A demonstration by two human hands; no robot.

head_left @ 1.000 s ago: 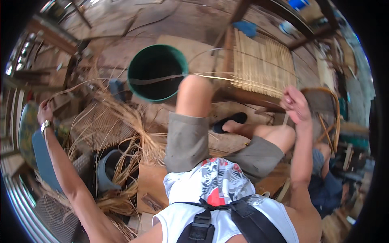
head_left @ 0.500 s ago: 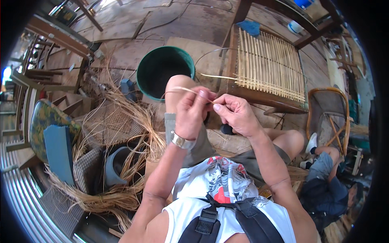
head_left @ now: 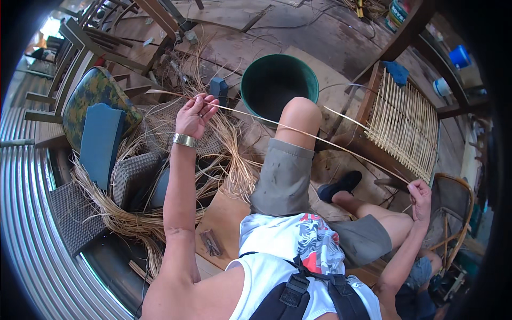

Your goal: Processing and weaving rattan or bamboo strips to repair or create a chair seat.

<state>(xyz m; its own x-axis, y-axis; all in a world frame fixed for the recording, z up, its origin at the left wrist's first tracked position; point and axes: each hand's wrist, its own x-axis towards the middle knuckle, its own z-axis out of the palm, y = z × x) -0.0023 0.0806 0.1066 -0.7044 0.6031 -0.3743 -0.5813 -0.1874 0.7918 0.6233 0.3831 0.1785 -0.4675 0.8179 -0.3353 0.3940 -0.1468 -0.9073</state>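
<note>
Your left hand (head_left: pixel 195 118) and right hand (head_left: pixel 420 199) pinch a thin, straw-coloured fibre strip (head_left: pixel 346 150) taut, so overpulling could snap it

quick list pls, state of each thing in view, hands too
Strand, stretched nearly straight between both hands
Left hand, fingers loosely curled around the strand
Right hand, fingertips pinching the strand
Green bucket, upright and open-topped
Wooden frame, covered with rows of pale strips, one end sticking out
Loose fibres, heaped and tangled
Blue slab, propped up
Metal wristband, worn
Black shoe, worn
</note>
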